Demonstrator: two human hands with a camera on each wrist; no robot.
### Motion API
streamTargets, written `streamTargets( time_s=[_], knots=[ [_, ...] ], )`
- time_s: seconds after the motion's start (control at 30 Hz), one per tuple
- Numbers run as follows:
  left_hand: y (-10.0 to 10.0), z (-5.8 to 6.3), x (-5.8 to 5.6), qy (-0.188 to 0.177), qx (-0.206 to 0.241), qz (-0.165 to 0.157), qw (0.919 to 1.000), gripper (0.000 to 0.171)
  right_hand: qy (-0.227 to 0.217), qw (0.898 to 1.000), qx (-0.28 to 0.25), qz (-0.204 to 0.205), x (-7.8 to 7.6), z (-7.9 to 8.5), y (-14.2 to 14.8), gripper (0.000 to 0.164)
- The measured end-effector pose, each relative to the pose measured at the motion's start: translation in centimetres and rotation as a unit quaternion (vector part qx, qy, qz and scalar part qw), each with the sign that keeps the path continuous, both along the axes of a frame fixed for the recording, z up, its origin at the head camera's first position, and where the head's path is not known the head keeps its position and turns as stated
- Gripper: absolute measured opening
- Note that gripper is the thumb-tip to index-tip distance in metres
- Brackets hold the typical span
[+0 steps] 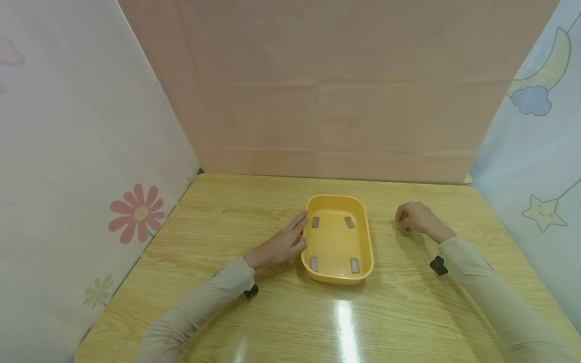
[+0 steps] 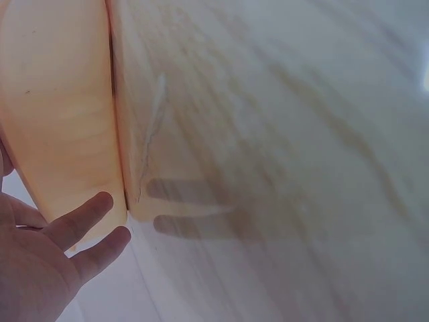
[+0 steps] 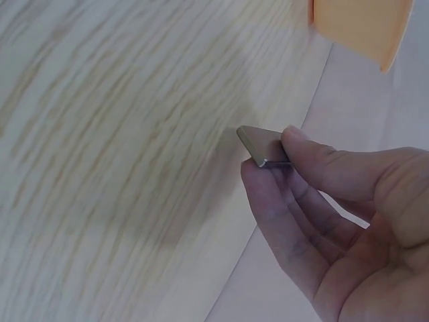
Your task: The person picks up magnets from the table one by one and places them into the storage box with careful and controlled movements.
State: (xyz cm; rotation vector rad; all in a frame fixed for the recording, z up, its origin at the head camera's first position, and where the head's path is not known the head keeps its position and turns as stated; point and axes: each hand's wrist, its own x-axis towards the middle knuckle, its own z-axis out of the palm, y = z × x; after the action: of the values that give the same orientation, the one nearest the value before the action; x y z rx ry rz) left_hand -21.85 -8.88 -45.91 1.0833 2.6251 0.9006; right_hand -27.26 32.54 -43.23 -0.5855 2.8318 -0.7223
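A yellow rectangular tray (image 1: 336, 280) with rounded corners lies on the table. Several flat grey rectangular blocks, one a block at the near right corner (image 1: 355, 265), are spread near the corners of its floor. My left hand (image 1: 280, 245) rests at the tray's left side, fingers stretched along the rim. In the left wrist view, two fingers of the left hand (image 2: 60, 248) spread beside the tray's outer wall (image 2: 64, 114). Off to the right of the tray, my right hand (image 1: 416, 218) pinches a small grey rectangular block (image 3: 265, 144) between thumb and fingertips.
The wood-grain table (image 1: 218, 212) reflects light near its front edge. A plain pinkish backdrop (image 1: 317, 101) stands behind it, with patterned white sheets at the left (image 1: 91, 151) and right (image 1: 535, 161).
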Motion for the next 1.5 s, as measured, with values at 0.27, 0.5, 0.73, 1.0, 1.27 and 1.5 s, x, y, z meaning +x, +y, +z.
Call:
streamTargets(
  time_s=[0.27, 0.5, 0.73, 1.0, 1.27, 1.5],
  knots=[
    [-0.1, -0.1, -0.1, -0.002, -0.005, 0.003, 1.0000, 0.064, 0.000, 1.000, -0.006, 0.005, 0.1, 0.3, -0.4, 0.005],
    [-0.1, -0.2, -0.1, 0.005, -0.006, 0.003, 1.0000, 0.064, 0.007, 1.000, -0.006, 0.006, 0.2, 0.7, -0.7, 0.005],
    [0.0, -0.1, -0.1, 0.001, 0.001, -0.001, 1.0000, 0.064, 0.011, 1.000, -0.014, 0.010, 0.4, 0.9, -1.3, 0.005],
    [-0.1, 0.0, 0.0, -0.006, 0.001, 0.000, 1.0000, 0.065, 0.016, 1.000, -0.019, 0.011, 0.6, 1.2, -1.8, 0.007],
    [-0.1, -0.1, -0.1, -0.007, 0.000, 0.001, 1.0000, 0.065, 0.019, 1.000, -0.021, 0.009, 1.0, 1.4, -2.2, 0.005],
    [-0.1, -0.1, -0.1, 0.000, 0.001, -0.002, 1.0000, 0.065, 0.037, 0.999, -0.018, 0.008, 1.3, 2.3, -2.6, 0.005]
  ],
)
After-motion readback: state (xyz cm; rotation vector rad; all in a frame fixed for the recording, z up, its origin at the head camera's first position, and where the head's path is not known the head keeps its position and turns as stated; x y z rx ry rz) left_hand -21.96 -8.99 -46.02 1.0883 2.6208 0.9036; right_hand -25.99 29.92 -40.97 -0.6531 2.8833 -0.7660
